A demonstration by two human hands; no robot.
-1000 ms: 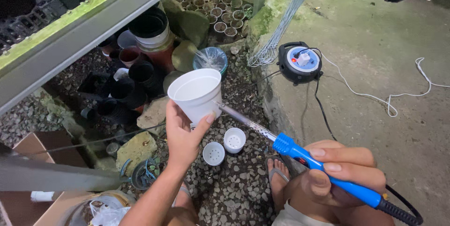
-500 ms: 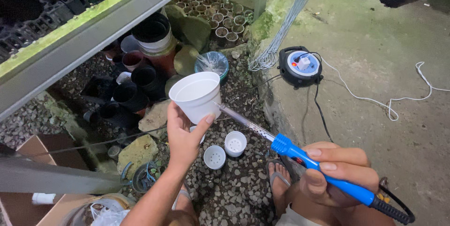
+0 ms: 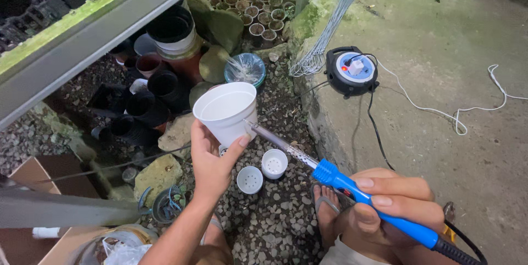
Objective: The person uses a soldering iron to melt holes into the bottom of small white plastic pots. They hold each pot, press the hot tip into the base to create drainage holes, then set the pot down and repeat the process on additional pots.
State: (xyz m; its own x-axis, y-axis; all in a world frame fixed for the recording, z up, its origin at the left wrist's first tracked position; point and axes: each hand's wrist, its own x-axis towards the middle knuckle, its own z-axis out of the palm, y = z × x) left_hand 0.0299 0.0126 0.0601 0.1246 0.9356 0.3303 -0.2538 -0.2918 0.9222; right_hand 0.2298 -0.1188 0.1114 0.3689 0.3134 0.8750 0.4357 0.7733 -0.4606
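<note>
My left hand (image 3: 212, 160) grips a white plastic cup (image 3: 226, 110) from below, its mouth tilted up toward me. My right hand (image 3: 388, 204) holds a blue-handled soldering iron (image 3: 352, 185); its metal tip touches the cup's lower side wall by my left thumb. A black cord leaves the handle at the lower right. On the gravel under the cup stand two small white cups (image 3: 262, 170) with holes in their bases.
A black and blue cable reel (image 3: 352, 71) sits on the concrete slab, a white cord (image 3: 456, 116) trailing right. Dark plant pots (image 3: 148, 100) cluster under a metal bench (image 3: 99, 28). A bundle of wires (image 3: 324, 34), small seedling pots (image 3: 253, 12), cardboard box (image 3: 49, 171) and my sandalled foot (image 3: 324, 210) are nearby.
The cup and iron have stayed together, shifting slightly in view; the iron's tip remains against the cup's side.
</note>
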